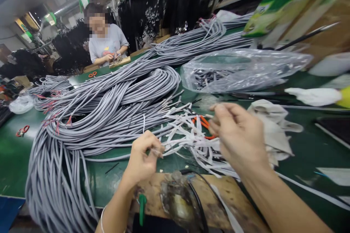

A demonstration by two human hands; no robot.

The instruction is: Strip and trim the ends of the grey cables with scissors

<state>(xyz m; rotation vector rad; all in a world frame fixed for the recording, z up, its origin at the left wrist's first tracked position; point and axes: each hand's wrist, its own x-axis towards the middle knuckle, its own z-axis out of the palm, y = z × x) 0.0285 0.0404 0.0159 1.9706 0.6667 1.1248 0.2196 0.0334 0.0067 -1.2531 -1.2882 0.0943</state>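
The left hand (144,157), seemingly pinching the grey cable (109,159), wants steadiness while the right hand (240,134), toward three o'clock, pinches a small pale piece (209,116).

cables (109,98) behind wooden board (218,193), plastic bag (235,71) right of cables

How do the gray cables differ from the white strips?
The gray cables are round; the white strips look flat. The cables sweep in broad bundled loops, while the strips lie in a loose tangle. The cables also cover far more table than the strips. Both are thin and bendy.
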